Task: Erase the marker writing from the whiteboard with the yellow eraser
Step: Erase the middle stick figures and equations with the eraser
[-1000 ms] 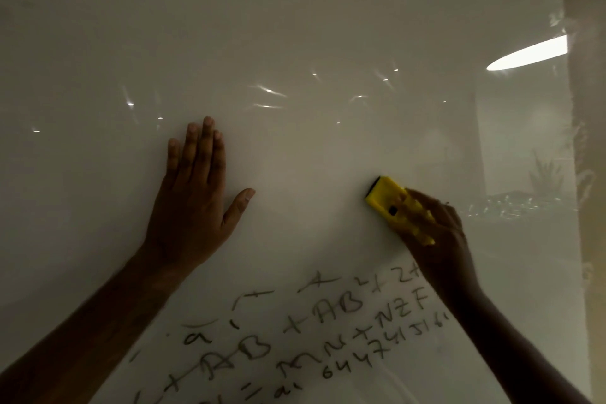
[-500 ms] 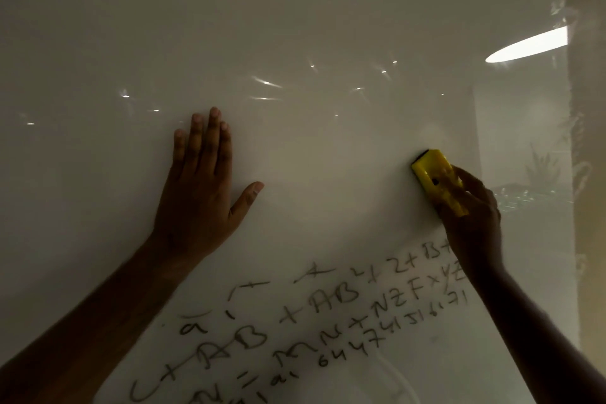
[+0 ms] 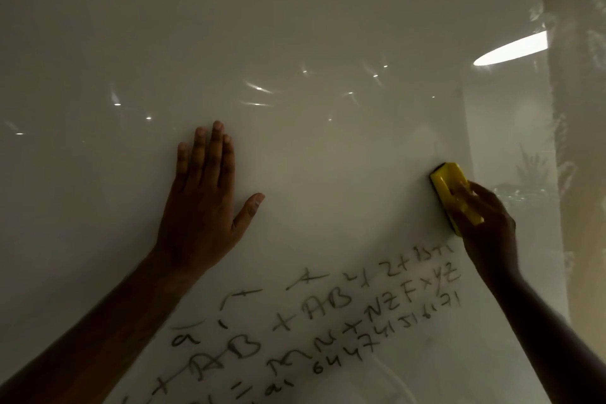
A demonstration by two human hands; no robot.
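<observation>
Nearest you, along the bottom of the view, the marker writing [image 3: 328, 321] is still on the whiteboard [image 3: 295, 26]: several slanted rows of dark, hand-drawn letters and digits, some strokes already thin and smeared, running from lower left up toward your right wrist. Just above them your left hand [image 3: 203, 207] lies flat on the board, fingers together and thumb spread, holding nothing and simply bracing the sheet; it sits about where it was a second ago. Your right hand [image 3: 485, 226] is wrapped around the yellow eraser [image 3: 454, 192], fingers over its lower end, pressing the block against the board near its right edge. That is what has changed: over the last second the eraser has swept from the middle of the board out to the right and slightly upward, so it now sits above the top row of writing, not on it. By my reading, that pass cleaned only bare board, and the rows below remain to be done, so you will need to bring the eraser down onto them. The eraser is a rectangular block, bright yellow plastic on top with a dark pad edge showing against the surface. Farther up, the board is glossy and clean, catching streaky glints and one bright oval light reflection [image 3: 511, 48].
</observation>
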